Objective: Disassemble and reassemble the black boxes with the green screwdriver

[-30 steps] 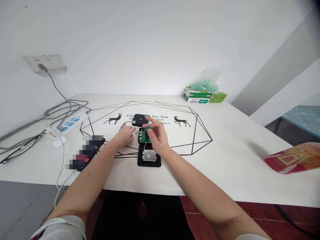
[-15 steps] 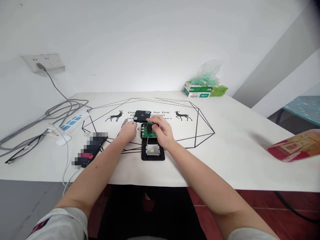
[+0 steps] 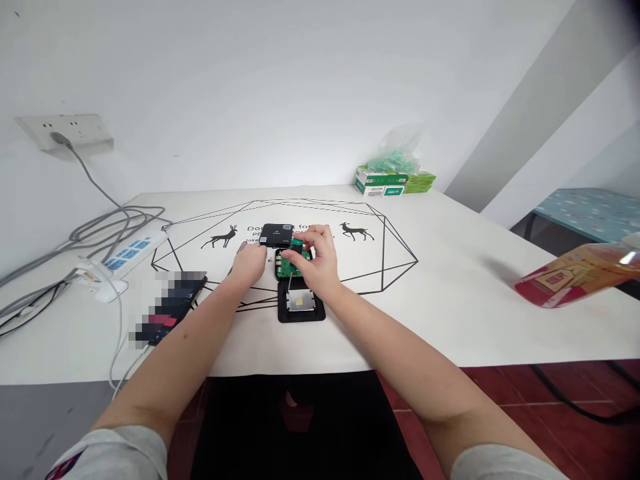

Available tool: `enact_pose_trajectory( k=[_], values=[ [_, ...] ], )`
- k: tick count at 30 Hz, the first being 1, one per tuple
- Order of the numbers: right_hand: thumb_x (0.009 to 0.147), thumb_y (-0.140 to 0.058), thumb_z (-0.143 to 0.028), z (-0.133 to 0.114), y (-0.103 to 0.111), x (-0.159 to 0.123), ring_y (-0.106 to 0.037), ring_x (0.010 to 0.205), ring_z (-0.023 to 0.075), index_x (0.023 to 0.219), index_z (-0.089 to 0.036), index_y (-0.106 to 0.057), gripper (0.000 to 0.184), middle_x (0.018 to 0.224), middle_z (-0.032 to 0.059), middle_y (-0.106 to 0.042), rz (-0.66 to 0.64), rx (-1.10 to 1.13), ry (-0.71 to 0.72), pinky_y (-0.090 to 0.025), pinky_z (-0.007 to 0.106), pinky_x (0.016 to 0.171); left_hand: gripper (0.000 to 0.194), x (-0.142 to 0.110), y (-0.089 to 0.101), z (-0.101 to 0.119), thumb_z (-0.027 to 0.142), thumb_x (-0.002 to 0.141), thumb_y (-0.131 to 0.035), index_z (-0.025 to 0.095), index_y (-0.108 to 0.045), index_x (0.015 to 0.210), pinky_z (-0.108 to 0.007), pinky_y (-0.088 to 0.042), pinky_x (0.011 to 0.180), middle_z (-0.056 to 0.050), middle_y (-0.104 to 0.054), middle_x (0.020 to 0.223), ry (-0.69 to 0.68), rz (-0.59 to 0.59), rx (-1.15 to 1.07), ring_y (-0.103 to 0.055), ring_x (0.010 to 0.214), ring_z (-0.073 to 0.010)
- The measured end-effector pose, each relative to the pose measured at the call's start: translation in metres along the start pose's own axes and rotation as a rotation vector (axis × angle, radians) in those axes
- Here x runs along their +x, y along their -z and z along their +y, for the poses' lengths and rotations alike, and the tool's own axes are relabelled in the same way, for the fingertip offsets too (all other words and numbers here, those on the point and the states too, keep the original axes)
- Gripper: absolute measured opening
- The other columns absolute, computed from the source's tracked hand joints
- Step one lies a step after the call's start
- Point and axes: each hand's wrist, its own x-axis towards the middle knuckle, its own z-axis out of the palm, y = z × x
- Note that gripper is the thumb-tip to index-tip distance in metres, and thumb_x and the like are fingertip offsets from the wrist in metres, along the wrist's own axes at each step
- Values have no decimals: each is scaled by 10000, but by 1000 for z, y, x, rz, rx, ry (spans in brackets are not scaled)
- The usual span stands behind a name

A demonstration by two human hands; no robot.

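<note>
My right hand (image 3: 323, 263) grips a screwdriver (image 3: 296, 248) with a black and green handle; its thin metal shaft slants down over the opened small black box. A green circuit board (image 3: 283, 265) shows inside that box, partly covered by my fingers. Toward me lies a black cover (image 3: 281, 308) with a silver metal plate (image 3: 301, 301) on it. Just behind the board is a black square piece with labels (image 3: 276, 235). My left hand (image 3: 250, 264) is closed to the left of the board, near a small purplish item (image 3: 243, 247); what its fingers hold is hidden.
At left lie a phone (image 3: 170, 308), a power strip (image 3: 129, 257) and coiled grey cable (image 3: 110, 230). Green and white boxes with a plastic bag (image 3: 383, 180) stand against the wall. A bottle with reddish liquid (image 3: 560, 277) is on the right side.
The camera view has shifted, so most of the scene sits further left. My right hand still holds the screwdriver over the board, and my left hand stays beside it.
</note>
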Motion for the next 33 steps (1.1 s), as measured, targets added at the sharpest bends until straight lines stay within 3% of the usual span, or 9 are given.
enact_pose_trajectory(
  k=[2, 6, 11, 16, 20, 26, 29, 33],
  values=[
    [826, -927, -423, -1, -5, -3, -704, 1041, 250, 1088, -283, -748, 346, 1218, 90, -686, -7, 58, -31, -641, 445, 849, 256, -1, 3, 3, 191, 1084, -484, 161, -732, 1027, -422, -529, 928, -187, -736, 1161, 12, 11, -24, -664, 1165, -356],
    [906, -842, -508, -5, -7, -11, -795, 973, 244, 1155, -289, -734, 349, 1170, 74, -807, -58, 150, -118, -668, 463, 924, 226, -6, 12, 13, 236, 1093, -485, 185, -687, 1003, -398, -518, 940, -145, -753, 1105, 21, 54, -104, -699, 1084, -311],
    [1081, -571, -443, -11, 1, -15, -797, 1134, 255, 1279, -294, -720, 289, 1304, 104, -816, -169, 178, -33, -655, 489, 1008, 263, -17, 20, 27, 246, 1090, -490, 221, -623, 864, -353, -501, 785, -88, -728, 934, -13, 84, -202, -718, 923, -269],
    [977, -693, -348, -13, 3, -9, -688, 866, 206, 1129, -289, -685, 163, 1100, 67, -779, -145, 53, 34, -608, 415, 801, 170, -22, 18, 37, 212, 1018, -598, 215, -634, 852, -347, -507, 776, -80, -716, 934, -76, 84, -257, -716, 932, -267],
    [904, -802, -354, -10, 3, -7, -575, 826, 200, 1004, -287, -625, 214, 942, 20, -653, -73, 23, 65, -538, 389, 750, 164, -21, 13, 41, 218, 1037, -587, 206, -651, 886, -341, -516, 797, -86, -720, 967, -101, 75, -279, -711, 970, -267],
    [1058, -591, -417, -3, 5, -11, -702, 1146, 248, 1242, -297, -618, 221, 1206, 95, -704, -218, 256, -18, -614, 453, 931, 155, -21, 13, 43, 194, 1048, -573, 201, -673, 929, -336, -502, 777, -83, -718, 950, -102, 51, -266, -708, 924, -256],
    [1073, -562, -424, -3, 4, -13, -727, 1038, 228, 1276, -302, -591, 239, 1175, 85, -724, -257, 273, -75, -626, 452, 910, 149, -21, 14, 42, 197, 1038, -583, 202, -671, 918, -332, -488, 753, -85, -716, 939, -98, 54, -251, -707, 922, -258],
    [962, -741, -401, -4, 2, -14, -622, 896, 208, 1156, -306, -618, 249, 1067, 44, -667, -191, 90, -7, -584, 418, 825, 169, -23, 13, 42, 234, 1039, -570, 213, -648, 891, -315, -451, 700, -66, -720, 942, -133, 47, -246, -687, 887, -238]
  ],
)
